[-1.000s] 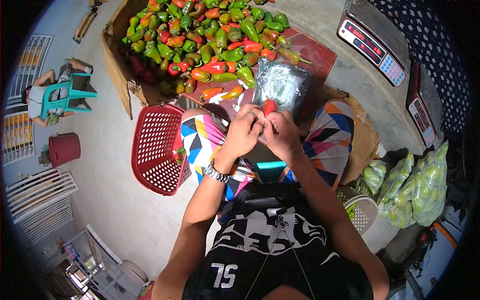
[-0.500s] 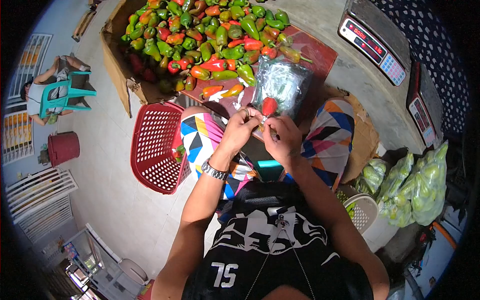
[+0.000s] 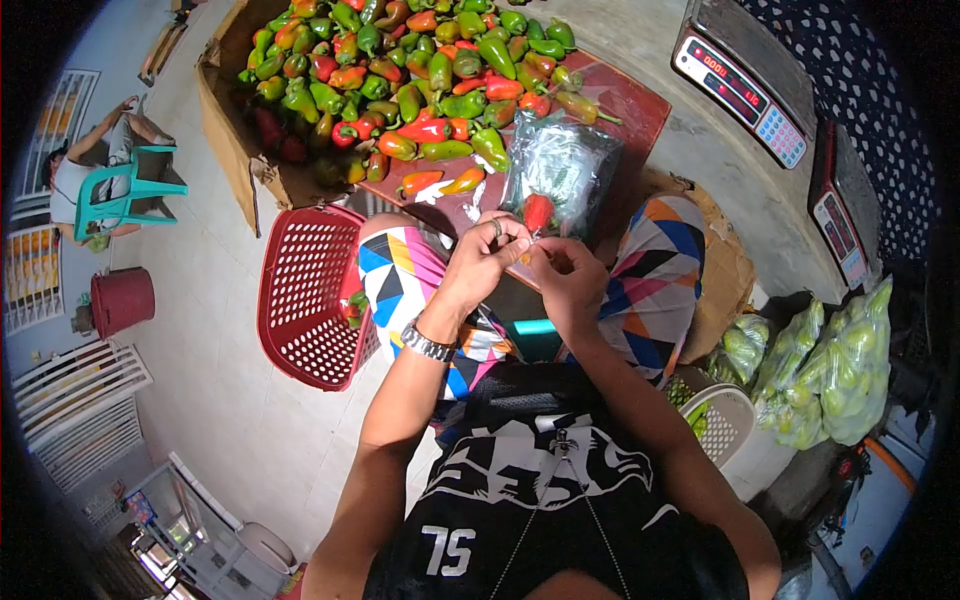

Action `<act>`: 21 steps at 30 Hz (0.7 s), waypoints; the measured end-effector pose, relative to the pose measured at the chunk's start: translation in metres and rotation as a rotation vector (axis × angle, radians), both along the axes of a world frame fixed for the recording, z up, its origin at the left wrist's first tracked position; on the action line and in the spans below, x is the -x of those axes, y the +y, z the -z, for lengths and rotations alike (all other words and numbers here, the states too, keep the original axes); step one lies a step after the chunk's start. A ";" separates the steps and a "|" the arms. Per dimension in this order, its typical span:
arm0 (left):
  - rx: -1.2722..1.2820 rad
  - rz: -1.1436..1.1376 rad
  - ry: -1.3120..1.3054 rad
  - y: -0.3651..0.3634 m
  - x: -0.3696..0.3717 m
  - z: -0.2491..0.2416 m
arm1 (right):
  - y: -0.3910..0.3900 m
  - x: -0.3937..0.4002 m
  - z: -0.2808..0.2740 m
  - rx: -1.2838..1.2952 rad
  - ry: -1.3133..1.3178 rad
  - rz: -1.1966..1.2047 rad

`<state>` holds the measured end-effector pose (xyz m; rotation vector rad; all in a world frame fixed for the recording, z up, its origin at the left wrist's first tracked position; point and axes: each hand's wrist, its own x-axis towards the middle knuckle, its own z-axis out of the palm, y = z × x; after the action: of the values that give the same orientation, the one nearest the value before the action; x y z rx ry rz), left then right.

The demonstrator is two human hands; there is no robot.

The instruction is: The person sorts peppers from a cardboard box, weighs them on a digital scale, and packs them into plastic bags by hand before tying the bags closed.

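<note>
A red pepper (image 3: 538, 211) sits just beyond my fingertips, over a stack of clear plastic bags (image 3: 575, 150). My left hand (image 3: 486, 258) is closed in a pinch at the pepper's near end. Opposite it, my right hand (image 3: 570, 280) pinches too, its fingertips almost meeting those of the left. A tiny pale bit shows between them, too small to name. Beyond the hands, a heap of green, red and orange peppers (image 3: 440, 75) covers much of the red tabletop (image 3: 637, 105) and a cardboard box (image 3: 226, 130).
A red perforated basket (image 3: 310, 340) with a few peppers stands left of my knee. Two digital scales (image 3: 735, 85) rest on the right-hand counter. Bags of green vegetables (image 3: 850, 380) and a pale basket (image 3: 735, 425) lie at right. A person sits in a green chair (image 3: 120, 190).
My right-hand fingers have shifted slightly toward the left hand and curled differently. The red pepper stays in nearly the same place. The view has moved a little.
</note>
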<state>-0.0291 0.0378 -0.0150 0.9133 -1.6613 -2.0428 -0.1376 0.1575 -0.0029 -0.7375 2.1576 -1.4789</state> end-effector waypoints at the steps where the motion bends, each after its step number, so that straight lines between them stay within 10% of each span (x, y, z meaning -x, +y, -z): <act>1: 0.051 0.005 0.001 0.001 0.000 -0.003 | 0.000 0.001 0.000 -0.004 -0.035 0.009; 21: -0.195 0.007 0.013 -0.002 -0.004 0.010 | -0.020 0.023 0.016 0.157 0.430 -0.218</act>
<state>-0.0247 0.0363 -0.0252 0.9551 -1.4792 -2.2409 -0.1603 0.1375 -0.0188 -1.4094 2.1779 -1.4875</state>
